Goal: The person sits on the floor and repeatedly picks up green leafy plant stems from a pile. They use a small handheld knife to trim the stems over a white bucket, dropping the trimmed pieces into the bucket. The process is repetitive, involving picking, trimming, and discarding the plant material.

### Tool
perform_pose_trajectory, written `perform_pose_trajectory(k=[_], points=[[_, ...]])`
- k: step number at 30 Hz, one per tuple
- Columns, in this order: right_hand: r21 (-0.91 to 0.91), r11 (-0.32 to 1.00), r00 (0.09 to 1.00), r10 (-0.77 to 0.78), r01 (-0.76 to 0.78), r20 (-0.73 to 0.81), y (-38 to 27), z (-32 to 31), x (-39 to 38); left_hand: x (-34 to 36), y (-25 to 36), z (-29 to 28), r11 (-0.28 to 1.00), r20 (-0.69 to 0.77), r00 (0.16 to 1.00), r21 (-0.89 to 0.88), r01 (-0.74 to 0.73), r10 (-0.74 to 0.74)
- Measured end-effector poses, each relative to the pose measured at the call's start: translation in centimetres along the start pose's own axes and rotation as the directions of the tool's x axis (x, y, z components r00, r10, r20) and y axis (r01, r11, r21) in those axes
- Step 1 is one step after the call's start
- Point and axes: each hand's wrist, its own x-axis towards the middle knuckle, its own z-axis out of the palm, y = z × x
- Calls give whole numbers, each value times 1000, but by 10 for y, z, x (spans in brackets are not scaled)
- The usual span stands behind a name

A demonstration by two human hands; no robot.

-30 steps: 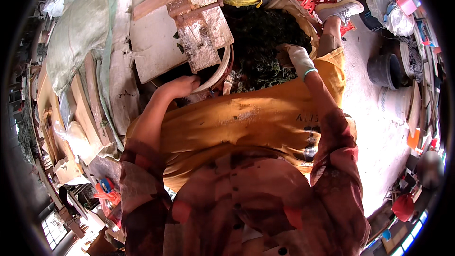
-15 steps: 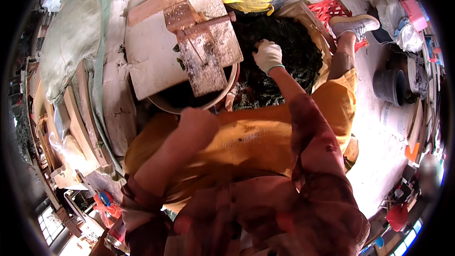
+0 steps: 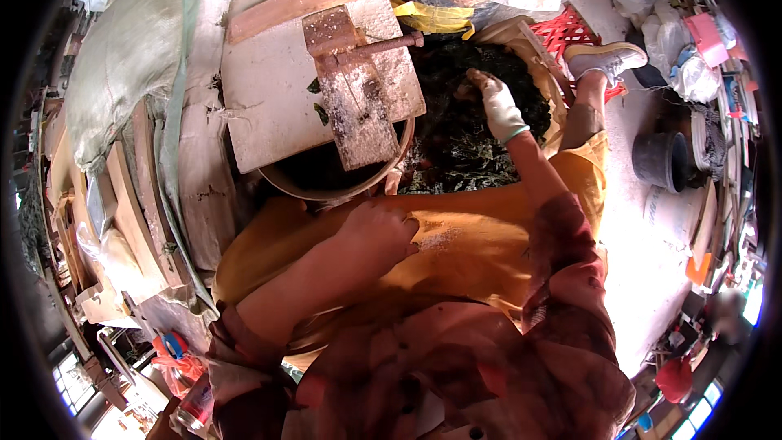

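My right hand (image 3: 498,106), in a white glove, reaches out into a heap of dark wet leaves (image 3: 456,143) lying in an open tan sack (image 3: 533,45), fingers pressed into the heap. My left hand (image 3: 381,230) is bare and closed in a loose fist; it rests on my yellow apron (image 3: 481,244) just below the rim of a round tub (image 3: 342,189). A rusty chopping lever (image 3: 350,94) on a pale board (image 3: 269,98) covers most of that tub.
My shoe (image 3: 607,55) rests on a red crate (image 3: 570,33) at the upper right. A dark bucket (image 3: 661,161) stands on the pale floor to the right. Sacks and boards are stacked at the left.
My right hand has reached further out into the leaf heap. My left hand has drawn back from the tub rim, then settled onto the apron.
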Motion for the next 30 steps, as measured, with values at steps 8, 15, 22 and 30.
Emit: perform_pose_trajectory(k=[8,15,22,30], points=[[177,946,947,-297,274,123,-166,0,-82,8,-1,-21,996,64,996,-73,-60,64],[498,795,810,-522,347,267,-289,-13,-118,12,-2,-35,992,5,998,-109,-61,62],[-367,752,810,-367,548,457,-198,-18,-136,26,4,-38,994,-44,994,-40,-105,103],[-848,-145,854,-37,509,519,-26,-37,-135,41,7,-56,983,-280,954,-174,59,-106]])
